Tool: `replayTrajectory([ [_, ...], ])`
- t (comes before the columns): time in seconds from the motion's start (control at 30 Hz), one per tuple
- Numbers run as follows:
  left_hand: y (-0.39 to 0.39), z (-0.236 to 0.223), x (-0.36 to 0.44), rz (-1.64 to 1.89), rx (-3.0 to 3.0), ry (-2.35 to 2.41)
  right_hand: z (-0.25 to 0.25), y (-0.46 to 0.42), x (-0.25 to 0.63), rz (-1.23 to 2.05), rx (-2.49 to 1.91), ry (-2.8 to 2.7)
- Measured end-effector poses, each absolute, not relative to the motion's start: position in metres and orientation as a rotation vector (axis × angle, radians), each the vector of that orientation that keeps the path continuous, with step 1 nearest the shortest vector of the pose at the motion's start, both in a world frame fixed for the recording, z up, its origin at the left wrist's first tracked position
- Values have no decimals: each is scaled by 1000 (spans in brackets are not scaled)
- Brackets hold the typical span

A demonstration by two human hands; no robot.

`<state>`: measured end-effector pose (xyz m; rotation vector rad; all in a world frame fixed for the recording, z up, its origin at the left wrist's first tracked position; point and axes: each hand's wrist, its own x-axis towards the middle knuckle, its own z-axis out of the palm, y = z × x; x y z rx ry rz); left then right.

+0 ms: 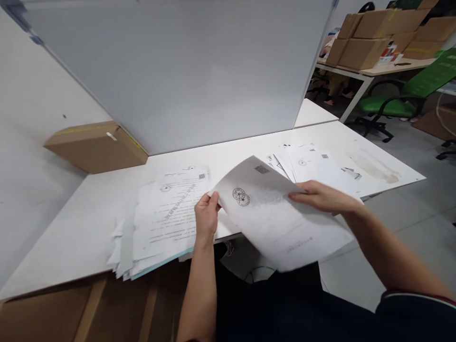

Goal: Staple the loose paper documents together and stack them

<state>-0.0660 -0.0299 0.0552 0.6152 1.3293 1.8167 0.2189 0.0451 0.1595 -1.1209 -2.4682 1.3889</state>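
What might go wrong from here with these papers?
The held paper bows between the left hand and the right hand, so it might crease. The uneven paper stack sits at the front edge of the table, beside the left forearm; a brush could perhaps knock pages off.

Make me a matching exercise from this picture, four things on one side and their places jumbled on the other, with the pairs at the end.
1. sheet with overlapping round stamps
2. green chair
3. light-blue-edged pile
4. large board

A. on the floor, at right
B. upright, beyond the hands
C. held by left hand and right hand
D. on the white table, left of the left hand

Pairs: 1-C, 2-A, 3-D, 4-B
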Motion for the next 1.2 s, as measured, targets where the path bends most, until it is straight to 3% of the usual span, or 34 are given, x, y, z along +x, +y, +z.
replayTrajectory([
  [0.17,-32,16,-54,1416,721,1695,55,14,223,1944,-1385,-1706],
  [0.3,-37,13,-44,1098,1047,1982,20,-11,230,2094,-1457,-1307],
  [0.53,-22,22,-35,765,1297,2192,13,-18,236,2072,-1487,-1109],
  [1.2,-5,16,-34,643,1579,2236,19,-9,230,2050,-1553,-996],
])
